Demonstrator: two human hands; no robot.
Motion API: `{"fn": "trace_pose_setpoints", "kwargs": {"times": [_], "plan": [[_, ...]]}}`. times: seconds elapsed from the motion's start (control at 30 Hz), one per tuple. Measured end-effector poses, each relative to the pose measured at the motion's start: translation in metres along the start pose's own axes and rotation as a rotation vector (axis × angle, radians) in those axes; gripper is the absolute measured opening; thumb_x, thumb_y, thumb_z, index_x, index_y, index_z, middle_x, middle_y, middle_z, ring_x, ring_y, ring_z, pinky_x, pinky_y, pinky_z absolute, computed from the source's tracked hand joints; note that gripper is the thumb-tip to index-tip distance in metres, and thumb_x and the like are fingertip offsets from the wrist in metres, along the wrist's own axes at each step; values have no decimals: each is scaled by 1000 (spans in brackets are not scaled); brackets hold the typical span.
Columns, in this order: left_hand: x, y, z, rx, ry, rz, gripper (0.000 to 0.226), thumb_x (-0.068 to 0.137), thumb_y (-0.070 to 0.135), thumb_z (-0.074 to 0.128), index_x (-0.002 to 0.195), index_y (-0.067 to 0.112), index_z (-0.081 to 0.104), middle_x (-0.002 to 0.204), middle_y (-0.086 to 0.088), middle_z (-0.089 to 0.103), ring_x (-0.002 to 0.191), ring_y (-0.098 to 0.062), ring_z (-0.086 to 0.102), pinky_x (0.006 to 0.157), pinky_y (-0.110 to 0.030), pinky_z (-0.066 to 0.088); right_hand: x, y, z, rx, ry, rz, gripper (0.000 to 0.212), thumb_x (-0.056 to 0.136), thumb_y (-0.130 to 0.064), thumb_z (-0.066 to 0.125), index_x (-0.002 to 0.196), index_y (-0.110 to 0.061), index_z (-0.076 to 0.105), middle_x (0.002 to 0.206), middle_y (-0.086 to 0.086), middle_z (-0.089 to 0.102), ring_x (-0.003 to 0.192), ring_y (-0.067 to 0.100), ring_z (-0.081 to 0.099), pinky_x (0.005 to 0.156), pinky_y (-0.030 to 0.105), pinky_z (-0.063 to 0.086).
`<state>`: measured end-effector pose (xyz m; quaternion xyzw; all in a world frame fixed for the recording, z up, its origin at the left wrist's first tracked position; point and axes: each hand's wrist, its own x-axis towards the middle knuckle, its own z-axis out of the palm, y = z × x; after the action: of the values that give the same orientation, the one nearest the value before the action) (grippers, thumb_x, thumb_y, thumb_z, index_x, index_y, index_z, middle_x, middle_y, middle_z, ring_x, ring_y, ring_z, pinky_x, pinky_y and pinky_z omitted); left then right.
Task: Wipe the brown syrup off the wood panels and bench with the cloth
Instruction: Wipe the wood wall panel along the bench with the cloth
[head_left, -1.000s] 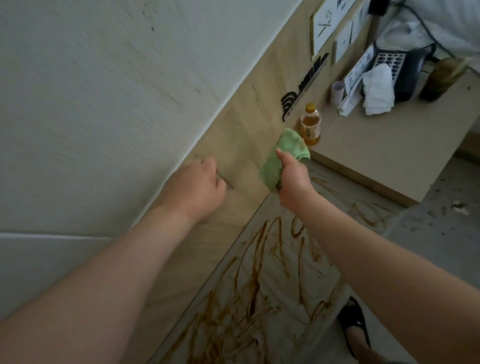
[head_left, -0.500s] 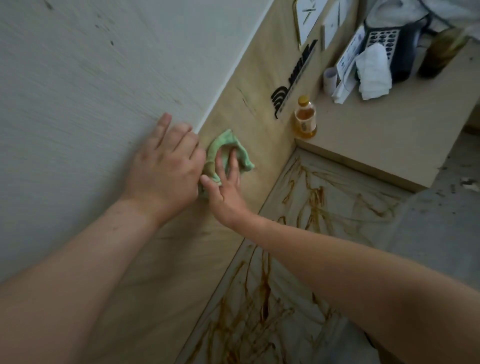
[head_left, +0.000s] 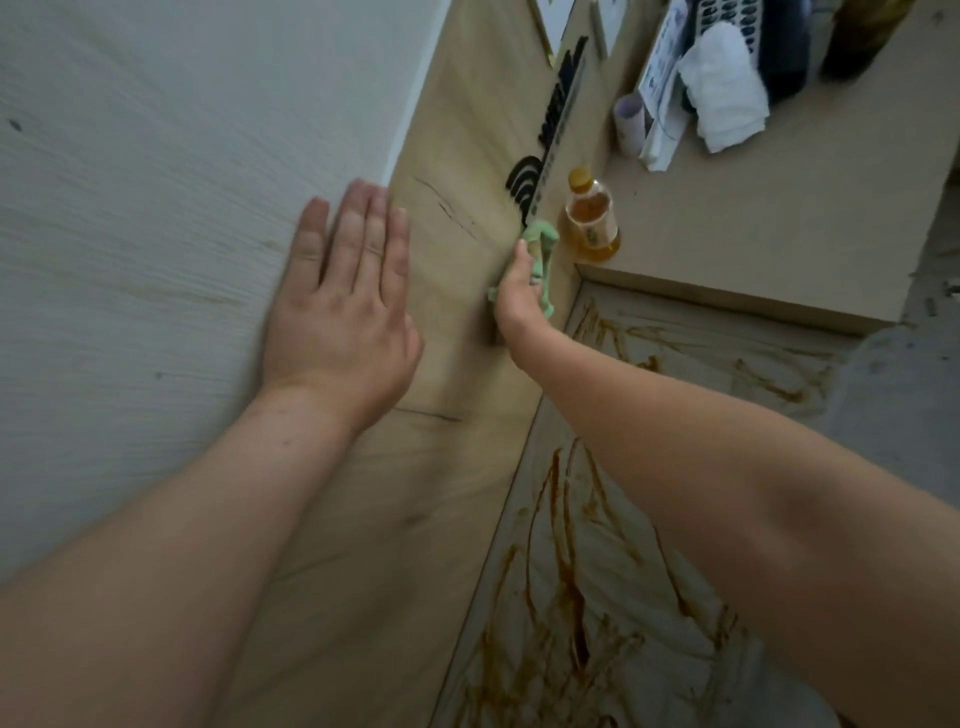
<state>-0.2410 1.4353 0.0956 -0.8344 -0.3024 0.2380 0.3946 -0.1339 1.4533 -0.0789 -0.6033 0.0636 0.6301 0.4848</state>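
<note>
My right hand (head_left: 517, 299) presses a green cloth (head_left: 543, 244) flat against the upright tan wood panel (head_left: 467, 156), low down near the bench corner. The hand covers most of the cloth. My left hand (head_left: 345, 301) lies flat and open, fingers together, across the seam between the pale wall panel (head_left: 182, 156) and the tan panel. Brown syrup (head_left: 561, 571) streaks the light bench surface (head_left: 701, 374) below my right forearm in long smeared lines. A thin dark line marks the tan panel above the cloth.
A small bottle of amber liquid (head_left: 592, 215) stands on the raised tan counter (head_left: 779, 218) just right of the cloth. Further back on it lie a white crumpled cloth (head_left: 724, 88), papers, a dark device with keys and a dark bottle. Black lettering (head_left: 550, 124) sits on the panel.
My right hand slid the cloth along the tan panel to the right, away from my left hand and toward the bottle. My left hand has flattened and stayed near the seam.
</note>
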Motion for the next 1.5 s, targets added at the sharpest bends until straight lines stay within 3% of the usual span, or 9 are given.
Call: {"fn": "trace_pose_setpoints", "kwargs": {"times": [0.07,0.27,0.53,0.73,0.93,1.13,1.27,1.4,1.5], "plan": [[0,0,6,-5,5,22,78,100,41,11,160,-5,-9,168,-28,-9,157,-42,-12,123,-57,-17,-2,2,-1,19,-11,-26,83,100,-74,29,166,-29,7,173,7,8,159,33,3,126,53,3],[2,0,11,-9,16,48,84,99,47,14,158,-7,-12,166,-32,-13,155,-44,-16,121,-61,-18,-52,-34,33,-27,-60,-546,74,102,-68,29,165,-35,6,172,-3,11,159,19,-1,126,51,1],[4,0,14,-48,43,55,83,99,45,19,158,-6,-10,166,-32,-11,155,-45,-16,123,-62,-13,-38,-122,28,-111,30,-533,73,108,-62,14,166,-19,7,174,-3,-4,160,24,-7,126,57,-4],[5,-2,12,-44,37,48,84,100,47,15,155,-7,-17,165,-33,-16,154,-45,-19,121,-61,-18,-61,-57,29,-163,-81,-588,76,103,-68,19,167,-28,8,174,-4,8,160,21,2,128,53,3],[5,-1,10,-54,24,48,81,101,42,16,155,-8,-17,164,-34,-15,154,-46,-19,120,-62,-20,-24,-148,20,-106,-10,-584,79,100,-74,15,166,-31,7,174,1,3,160,27,-5,126,62,-2],[5,0,8,-46,19,40,82,100,45,16,157,-6,-12,165,-34,-14,155,-46,-17,123,-63,-13,-36,-13,15,-111,-165,-739,71,99,-67,26,164,-45,7,172,-17,3,159,9,-5,128,54,4],[4,0,5,-53,17,33,80,100,45,10,159,-6,-10,165,-34,-13,155,-46,-16,124,-63,-7,-46,103,1,-220,-218,-459,81,92,-72,34,160,-52,-5,173,-11,-1,159,18,-1,123,50,11],[3,1,8,-20,22,48,80,100,45,13,161,-3,-5,165,-34,-12,155,-47,-15,123,-63,-6,2,69,-7,-182,-19,-167,110,73,-96,20,164,-36,3,172,6,10,158,34,3,124,59,11],[4,2,8,-31,39,37,79,99,44,16,162,-2,-2,166,-34,-10,155,-47,-14,123,-64,-7,8,26,9,-36,34,-410,82,94,-77,28,160,-29,19,163,4,20,153,32,17,123,58,17]]}}
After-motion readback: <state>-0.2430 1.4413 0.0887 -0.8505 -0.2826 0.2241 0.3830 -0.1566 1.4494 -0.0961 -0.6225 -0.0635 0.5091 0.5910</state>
